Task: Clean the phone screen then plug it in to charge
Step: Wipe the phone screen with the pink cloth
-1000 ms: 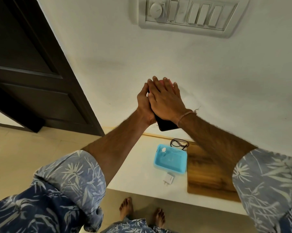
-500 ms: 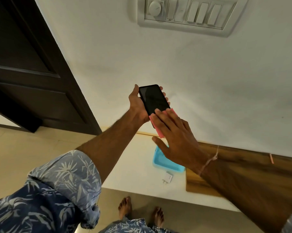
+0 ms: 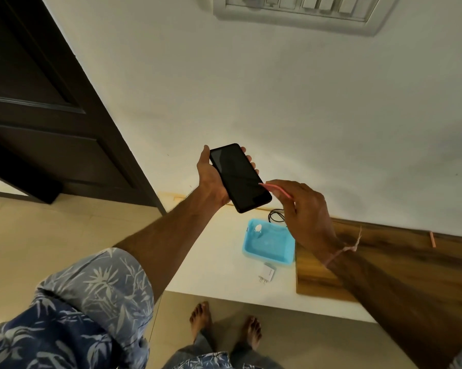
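Observation:
My left hand [image 3: 211, 179] holds a black phone [image 3: 239, 177] with its dark screen facing me, tilted, above the white counter. My right hand [image 3: 304, 211] pinches a thin pink cloth [image 3: 276, 189] just off the phone's lower right edge; the cloth is seen edge-on. Below on the counter lie a white charger adapter [image 3: 266, 272] and a coiled black cable [image 3: 276, 217], partly hidden behind my right hand. A switch and socket panel [image 3: 299, 12] sits on the wall above.
A light blue tray [image 3: 269, 246] rests on the white counter [image 3: 211, 270] next to a wooden board [image 3: 384, 251]. A dark door [image 3: 46, 102] stands at the left. My bare feet [image 3: 224, 326] show on the floor below the counter edge.
My right hand wiped down over the phone screen with the pink cloth, then drew off its lower edge, leaving the whole screen in view. My left hand lowered the phone slightly.

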`<state>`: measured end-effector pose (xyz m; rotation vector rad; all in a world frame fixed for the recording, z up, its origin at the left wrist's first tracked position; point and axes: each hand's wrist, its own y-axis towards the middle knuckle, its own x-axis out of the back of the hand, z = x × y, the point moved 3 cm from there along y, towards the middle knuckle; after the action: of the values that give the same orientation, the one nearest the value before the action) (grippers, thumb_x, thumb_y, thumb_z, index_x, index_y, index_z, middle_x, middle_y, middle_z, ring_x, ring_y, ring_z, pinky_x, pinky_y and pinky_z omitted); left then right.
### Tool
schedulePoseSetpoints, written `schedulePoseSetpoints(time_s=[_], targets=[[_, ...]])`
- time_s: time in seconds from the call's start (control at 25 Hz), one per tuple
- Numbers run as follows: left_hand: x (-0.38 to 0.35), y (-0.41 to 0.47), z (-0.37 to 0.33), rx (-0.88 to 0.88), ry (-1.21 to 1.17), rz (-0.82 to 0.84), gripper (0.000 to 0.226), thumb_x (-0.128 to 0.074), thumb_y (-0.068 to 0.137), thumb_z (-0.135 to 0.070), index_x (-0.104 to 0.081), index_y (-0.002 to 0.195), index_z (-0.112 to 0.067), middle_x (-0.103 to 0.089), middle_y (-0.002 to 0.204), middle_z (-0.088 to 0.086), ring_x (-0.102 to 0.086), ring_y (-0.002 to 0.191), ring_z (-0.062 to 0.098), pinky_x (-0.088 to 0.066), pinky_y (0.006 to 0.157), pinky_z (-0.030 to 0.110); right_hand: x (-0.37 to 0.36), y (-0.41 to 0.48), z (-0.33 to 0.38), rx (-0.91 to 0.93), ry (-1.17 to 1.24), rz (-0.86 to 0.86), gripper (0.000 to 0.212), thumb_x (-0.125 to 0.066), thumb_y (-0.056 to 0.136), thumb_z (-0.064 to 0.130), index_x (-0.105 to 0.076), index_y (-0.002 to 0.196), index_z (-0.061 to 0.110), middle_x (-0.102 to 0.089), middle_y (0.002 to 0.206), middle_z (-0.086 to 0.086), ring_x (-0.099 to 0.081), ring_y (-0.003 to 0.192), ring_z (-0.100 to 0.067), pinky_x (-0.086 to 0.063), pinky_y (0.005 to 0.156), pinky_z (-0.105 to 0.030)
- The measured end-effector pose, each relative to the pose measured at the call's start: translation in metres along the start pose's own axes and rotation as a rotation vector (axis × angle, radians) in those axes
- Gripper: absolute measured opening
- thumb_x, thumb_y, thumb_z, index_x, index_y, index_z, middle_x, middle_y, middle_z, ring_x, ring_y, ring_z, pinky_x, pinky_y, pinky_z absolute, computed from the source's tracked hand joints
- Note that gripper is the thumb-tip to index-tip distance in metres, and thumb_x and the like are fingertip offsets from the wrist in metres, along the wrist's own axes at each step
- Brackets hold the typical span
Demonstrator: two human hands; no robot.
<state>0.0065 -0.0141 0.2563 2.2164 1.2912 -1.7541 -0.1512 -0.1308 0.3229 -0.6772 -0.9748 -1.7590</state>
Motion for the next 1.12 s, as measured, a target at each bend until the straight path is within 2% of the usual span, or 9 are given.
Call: schedulePoseSetpoints(time_s=[0.12,0.2,0.32,0.4,0.48,0.6,0.72,0.88,1.12], targets=[[0.022,0.002,0.003,0.000,0.019,-0.037,0.084,-0.040,0.086,-0.077,-0.069,0.115,-0.004,-0.070,0.099,0.020,-0.068,0.084,0.036,-0.056,0.088,0.047,-0.009,-0.002,-0.018,-0.273,0.185,-0.048,0.023,-0.056,0.095,0.035,-0.060,0.114,0.022,-0.062,0.095,0.018,-0.060,0.076,0.003,-0.046,0.069,0.001],[0.041,0.004,0.006,0.010,0.008,-0.074,0.083,-0.044,0.085,-0.077,-0.070,0.115,-0.004,-0.071,0.102,0.021,-0.069,0.086,0.038,-0.056,0.089,0.049,-0.022,-0.013,-0.039,-0.515,0.277,-0.100,0.018,-0.063,0.093,0.038,-0.053,0.105,0.029,-0.057,0.090,0.020,-0.062,0.078,-0.005,-0.051,0.061,-0.008],[0.070,0.008,0.010,0.029,-0.011,-0.123,0.084,-0.048,0.085,-0.077,-0.074,0.116,-0.004,-0.072,0.110,0.024,-0.070,0.091,0.041,-0.056,0.090,0.054,-0.057,-0.038,-0.087,-0.901,0.563,-0.070,0.012,-0.069,0.090,0.027,-0.059,0.097,0.024,-0.066,0.088,0.004,-0.068,0.075,-0.014,-0.056,0.057,-0.021],[0.094,0.015,0.016,0.044,-0.014,-0.163,0.087,-0.047,0.084,-0.079,-0.073,0.120,-0.004,-0.071,0.116,0.024,-0.070,0.096,0.042,-0.055,0.093,0.056,-0.090,-0.054,-0.124,-1.111,0.644,-0.035,0.018,-0.069,0.088,0.019,-0.067,0.101,0.008,-0.072,0.093,-0.012,-0.070,0.076,-0.022,-0.055,0.061,-0.029],[0.118,0.023,0.023,0.062,-0.006,-0.201,0.089,-0.047,0.083,-0.081,-0.069,0.126,-0.006,-0.070,0.121,0.024,-0.069,0.100,0.042,-0.053,0.096,0.056,-0.123,-0.067,-0.159,-1.252,0.648,-0.040,0.021,-0.068,0.087,0.016,-0.069,0.106,0.006,-0.071,0.101,-0.018,-0.067,0.083,-0.031,-0.055,0.070,-0.038],[0.154,0.043,0.034,0.064,0.006,-0.222,0.092,-0.044,0.082,-0.083,-0.064,0.133,-0.008,-0.068,0.124,0.022,-0.067,0.104,0.042,-0.054,0.095,0.055,-0.172,-0.078,-0.208,-1.363,0.625,-0.030,0.021,-0.063,0.089,0.013,-0.066,0.110,0.009,-0.070,0.106,-0.017,-0.067,0.090,-0.033,-0.058,0.077,-0.043],[0.186,0.063,0.044,0.055,0.033,-0.222,0.091,-0.041,0.083,-0.083,-0.065,0.131,-0.010,-0.068,0.121,0.021,-0.067,0.104,0.040,-0.053,0.096,0.054,-0.207,-0.083,-0.252,-1.360,0.510,0.030,0.029,-0.060,0.089,0.011,-0.060,0.118,0.008,-0.066,0.108,-0.012,-0.061,0.086,-0.025,-0.052,0.067,-0.031],[0.237,0.093,0.064,0.065,0.062,-0.299,0.084,-0.037,0.089,-0.078,-0.069,0.128,-0.010,-0.067,0.129,0.019,-0.066,0.110,0.040,-0.054,0.096,0.052,-0.260,-0.087,-0.304,-1.344,0.378,0.166,0.036,-0.058,0.087,0.003,-0.057,0.122,0.007,-0.061,0.116,-0.014,-0.061,0.101,-0.031,-0.053,0.086,-0.041],[0.302,0.120,0.096,0.080,0.088,-0.426,0.077,-0.035,0.093,-0.074,-0.072,0.125,-0.014,-0.068,0.129,0.017,-0.069,0.112,0.035,-0.051,0.095,0.050,-0.311,-0.092,-0.348,-1.347,0.275,0.092,0.022,-0.056,0.084,0.004,-0.057,0.088,0.026,-0.063,0.096,-0.002,-0.059,0.089,-0.024,-0.047,0.073,-0.031]])
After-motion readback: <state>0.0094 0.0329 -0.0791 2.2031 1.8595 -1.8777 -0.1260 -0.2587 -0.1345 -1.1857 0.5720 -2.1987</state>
